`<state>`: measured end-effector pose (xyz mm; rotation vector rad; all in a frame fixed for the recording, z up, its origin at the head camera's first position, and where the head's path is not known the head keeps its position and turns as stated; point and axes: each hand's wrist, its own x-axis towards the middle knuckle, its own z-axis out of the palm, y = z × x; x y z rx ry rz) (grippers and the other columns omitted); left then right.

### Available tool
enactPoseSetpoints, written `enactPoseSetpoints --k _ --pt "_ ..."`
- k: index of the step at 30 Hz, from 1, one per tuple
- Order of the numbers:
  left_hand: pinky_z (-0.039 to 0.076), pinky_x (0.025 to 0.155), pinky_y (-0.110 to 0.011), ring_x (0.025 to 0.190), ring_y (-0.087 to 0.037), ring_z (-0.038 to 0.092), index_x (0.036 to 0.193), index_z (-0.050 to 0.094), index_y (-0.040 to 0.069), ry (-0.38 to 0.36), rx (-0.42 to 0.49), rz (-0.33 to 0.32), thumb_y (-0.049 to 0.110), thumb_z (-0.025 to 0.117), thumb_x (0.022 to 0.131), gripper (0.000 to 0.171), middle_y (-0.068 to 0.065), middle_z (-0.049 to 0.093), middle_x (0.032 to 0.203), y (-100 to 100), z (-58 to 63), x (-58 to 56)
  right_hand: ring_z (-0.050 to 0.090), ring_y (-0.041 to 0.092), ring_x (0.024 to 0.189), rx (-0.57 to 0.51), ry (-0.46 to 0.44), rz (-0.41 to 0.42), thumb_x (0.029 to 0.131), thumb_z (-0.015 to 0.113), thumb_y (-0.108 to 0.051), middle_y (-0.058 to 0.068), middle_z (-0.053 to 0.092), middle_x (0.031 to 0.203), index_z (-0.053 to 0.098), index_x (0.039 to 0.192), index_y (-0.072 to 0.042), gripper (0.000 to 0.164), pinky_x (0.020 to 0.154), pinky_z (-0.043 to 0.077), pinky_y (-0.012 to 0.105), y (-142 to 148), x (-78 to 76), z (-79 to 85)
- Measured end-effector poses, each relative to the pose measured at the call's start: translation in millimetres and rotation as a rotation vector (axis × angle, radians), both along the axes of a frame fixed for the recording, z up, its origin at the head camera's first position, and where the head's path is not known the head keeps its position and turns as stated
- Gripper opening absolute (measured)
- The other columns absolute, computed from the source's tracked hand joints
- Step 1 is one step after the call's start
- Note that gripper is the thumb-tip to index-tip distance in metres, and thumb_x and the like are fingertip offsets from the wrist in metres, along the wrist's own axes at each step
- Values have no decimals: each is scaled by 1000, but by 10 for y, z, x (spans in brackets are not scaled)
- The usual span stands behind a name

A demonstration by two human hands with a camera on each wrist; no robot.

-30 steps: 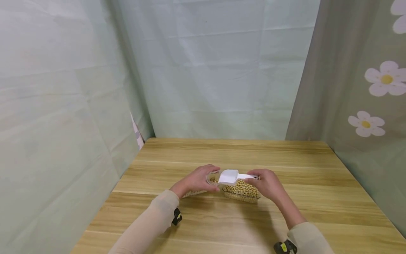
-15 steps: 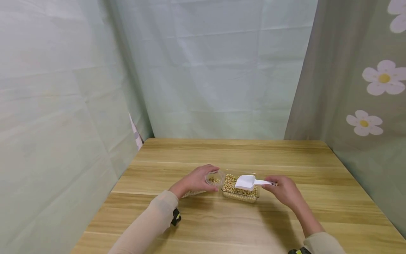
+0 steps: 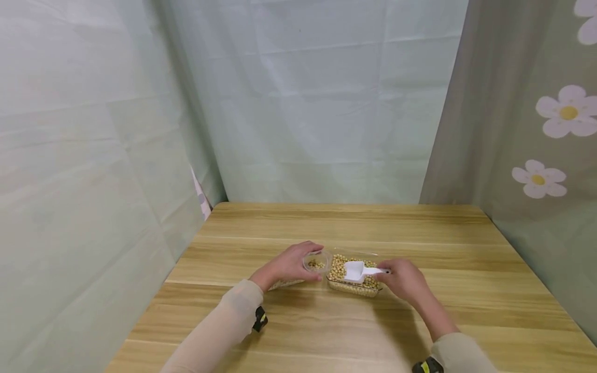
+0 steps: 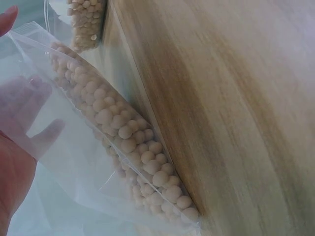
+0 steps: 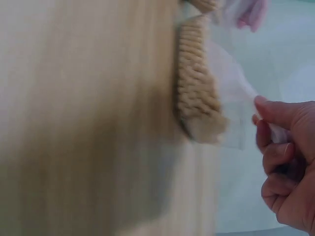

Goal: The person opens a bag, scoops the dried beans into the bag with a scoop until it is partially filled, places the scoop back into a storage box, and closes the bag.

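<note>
In the head view my left hand (image 3: pixel 295 261) curves round the open, round mouth of a clear plastic bag (image 3: pixel 285 284). Pale yellow beans, like soybeans, fill the bag's lower part (image 4: pixel 118 123) in the left wrist view, where some fingers show through the film. My right hand (image 3: pixel 402 278) grips the handle of a white scoop (image 3: pixel 354 271). The scoop's blade is at the beans in a clear rectangular container (image 3: pixel 353 290), just right of the bag. The right wrist view is blurred; my right hand (image 5: pixel 290 162) pinches the handle there, beside the container (image 5: pixel 199 78).
A wood-grain table (image 3: pixel 298 331) lies under everything. Pale curtains (image 3: pixel 326 103) hang behind and at the left, with a flower-printed grey-green curtain (image 3: pixel 527 129) on the right. Both wrists carry small black devices (image 3: pixel 260 318).
My right hand moved the scoop from beside the bag's mouth rightward over the container, then slightly back left and down onto the beans. The left hand and bag stay nearly still.
</note>
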<state>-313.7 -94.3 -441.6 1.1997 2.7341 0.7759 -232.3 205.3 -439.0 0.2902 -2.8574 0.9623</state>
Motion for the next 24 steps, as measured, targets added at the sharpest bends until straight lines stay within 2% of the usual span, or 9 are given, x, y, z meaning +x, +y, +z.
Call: enactPoseSetpoints --k 4,7,14,21,24 --pt "38 94 -38 112 -15 47 135 41 8 -6 3 -7 44 75 69 82 3 50 122 8 0 13 51 12 64 -112 0 -6 79 70 -21 0 64 78 71 91 -10 16 57 41 31 -57 -26 -131" --pt "37 94 -37 113 -15 46 135 41 9 -9 1 -5 45 74 69 82 4 50 123 17 1 17 53 13 71 -157 18 -18 79 70 -20 1 65 85 70 93 -8 18 62 43 32 -56 -28 -183" --pt "37 94 -37 113 -14 46 135 42 10 -20 6 9 45 75 68 82 5 50 123 24 1 15 54 15 73 -225 14 -10 80 69 -20 4 66 91 69 98 -7 22 63 43 31 -5 -19 -228" --pt "38 94 -37 113 -14 46 135 41 10 -24 0 13 48 74 68 84 6 49 123 14 -9 3 57 19 90 -293 -6 -34 80 69 -24 6 66 99 69 100 -7 26 74 44 35 80 25 -256" --pt "38 93 -38 113 -14 46 135 41 9 -20 -5 10 49 73 69 84 5 50 123 8 -13 0 57 20 92 -328 -28 -40 80 68 -24 5 66 99 69 100 -8 26 75 44 36 116 41 -271"
